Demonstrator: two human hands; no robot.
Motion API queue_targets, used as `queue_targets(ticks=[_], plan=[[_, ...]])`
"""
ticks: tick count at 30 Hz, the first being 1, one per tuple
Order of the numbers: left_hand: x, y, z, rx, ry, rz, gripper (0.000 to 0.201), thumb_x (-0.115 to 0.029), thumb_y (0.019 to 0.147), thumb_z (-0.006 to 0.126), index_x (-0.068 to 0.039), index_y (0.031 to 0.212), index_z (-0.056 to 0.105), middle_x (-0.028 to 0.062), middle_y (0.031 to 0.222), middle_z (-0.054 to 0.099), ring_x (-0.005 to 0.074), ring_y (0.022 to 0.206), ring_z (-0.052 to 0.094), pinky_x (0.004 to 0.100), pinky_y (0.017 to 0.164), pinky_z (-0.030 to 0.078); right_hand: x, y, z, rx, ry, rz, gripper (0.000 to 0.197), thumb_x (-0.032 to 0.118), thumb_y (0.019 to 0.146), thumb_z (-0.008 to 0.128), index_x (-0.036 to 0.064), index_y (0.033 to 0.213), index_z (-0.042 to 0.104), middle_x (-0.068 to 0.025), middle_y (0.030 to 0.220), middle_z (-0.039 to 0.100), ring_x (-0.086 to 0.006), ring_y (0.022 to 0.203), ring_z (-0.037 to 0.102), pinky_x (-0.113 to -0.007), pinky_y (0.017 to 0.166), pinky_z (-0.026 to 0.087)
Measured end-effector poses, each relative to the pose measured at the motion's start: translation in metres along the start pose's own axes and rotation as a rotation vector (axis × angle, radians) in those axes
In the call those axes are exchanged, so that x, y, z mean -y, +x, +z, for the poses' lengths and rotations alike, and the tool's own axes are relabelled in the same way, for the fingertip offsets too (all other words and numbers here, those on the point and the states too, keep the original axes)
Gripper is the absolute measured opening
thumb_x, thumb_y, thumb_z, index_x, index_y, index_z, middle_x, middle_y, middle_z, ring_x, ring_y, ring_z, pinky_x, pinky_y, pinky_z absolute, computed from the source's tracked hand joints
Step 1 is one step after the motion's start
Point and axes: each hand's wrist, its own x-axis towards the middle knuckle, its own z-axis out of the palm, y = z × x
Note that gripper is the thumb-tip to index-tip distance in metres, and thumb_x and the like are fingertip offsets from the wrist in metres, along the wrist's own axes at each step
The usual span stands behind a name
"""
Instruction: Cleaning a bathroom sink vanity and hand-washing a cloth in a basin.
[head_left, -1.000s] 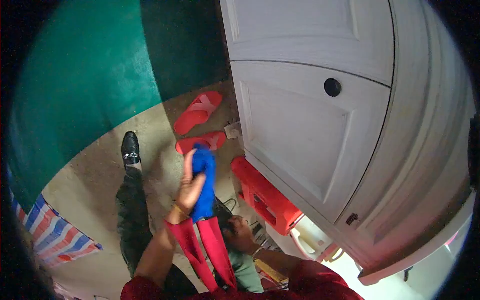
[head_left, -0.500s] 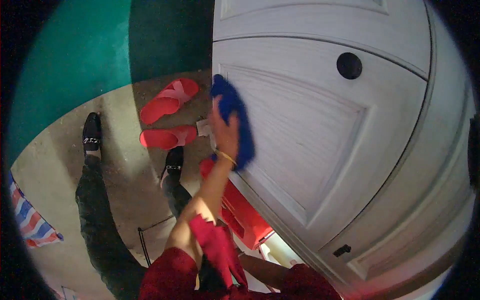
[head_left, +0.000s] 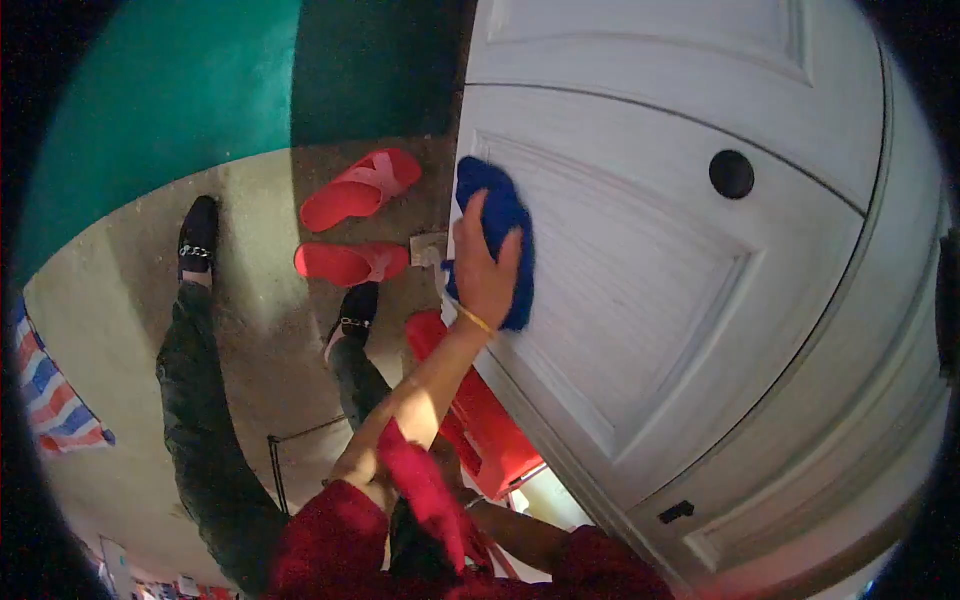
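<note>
My left hand (head_left: 485, 270) presses a dark blue cloth (head_left: 523, 300) against the white panelled door (head_left: 640, 270), near its left edge. The fingers lie along the cloth and the thumb stands apart from them, on the side toward the door's middle. A yellow band circles this wrist. My right forearm (head_left: 520, 533) reaches in from the lower right toward the left arm. The right hand is mostly hidden behind the left arm and a hanging red strip of fabric (head_left: 430, 490), so its fingers do not show.
A round black knob (head_left: 731, 174) and a small black fitting (head_left: 676, 512) sit on the white furniture. Pink-red slippers (head_left: 360, 190) lie on the floor near my black shoes (head_left: 198, 235). Beside the door's lower edge is a red plastic object (head_left: 495, 435). A striped bag (head_left: 62, 390) stands at left.
The view has shifted, so the door and slippers appear slightly farther right. My left hand still presses the blue cloth near the same door edge, its thumb now more spread.
</note>
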Motion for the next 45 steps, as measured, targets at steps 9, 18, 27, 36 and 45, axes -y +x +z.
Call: queue_targets(ticks=[9,18,27,36,45], plan=[[-0.043,-0.021,-0.002,0.074,-0.123,-0.028,0.054,-0.003,0.075,0.061,-0.005,0.124,0.039,0.0158,0.120,0.047,0.0298,0.109,0.048,0.0341,0.093,0.038,0.007,0.000,-0.031,0.236,0.633,0.477,0.039,0.032,0.077,0.060,0.0059,0.106,0.056,-0.0146,0.095,0.060,-0.0312,0.088,0.057,-0.039,0.080,0.045],[-0.065,-0.033,0.012,0.080,-0.186,-0.033,0.054,-0.011,0.075,0.065,-0.004,0.123,0.042,0.0176,0.115,0.046,0.0336,0.109,0.044,0.0378,0.096,0.033,-0.014,0.014,-0.021,0.248,0.459,0.417,0.036,0.031,0.077,0.059,0.0060,0.104,0.057,-0.0146,0.094,0.060,-0.0311,0.088,0.058,-0.038,0.080,0.045],[-0.138,-0.021,-0.003,0.248,-0.383,0.150,0.055,-0.010,0.071,0.060,-0.001,0.122,0.044,0.0175,0.117,0.050,0.0302,0.111,0.047,0.0356,0.096,0.035,-0.024,0.013,-0.008,0.256,0.301,0.318,0.033,0.030,0.078,0.059,0.0061,0.102,0.057,-0.0146,0.094,0.060,-0.0310,0.088,0.058,-0.038,0.080,0.045],[-0.160,-0.017,0.010,0.426,-0.414,0.807,0.070,-0.021,0.059,0.071,-0.009,0.124,0.048,0.0220,0.116,0.050,0.0347,0.104,0.051,0.0417,0.087,0.043,-0.044,-0.002,0.001,0.314,0.234,0.236,0.031,0.028,0.078,0.058,0.0062,0.100,0.058,-0.0146,0.093,0.061,-0.0309,0.088,0.058,-0.038,0.080,0.045],[0.001,0.070,0.011,-0.139,-0.030,-0.031,0.052,-0.012,0.074,0.060,-0.002,0.123,0.045,0.0190,0.113,0.050,0.0322,0.105,0.048,0.0376,0.095,0.036,-0.044,-0.004,0.019,0.322,0.134,0.069,0.028,0.027,0.079,0.058,0.0063,0.098,0.059,-0.0146,0.092,0.061,-0.0308,0.087,0.058,-0.038,0.080,0.045]])
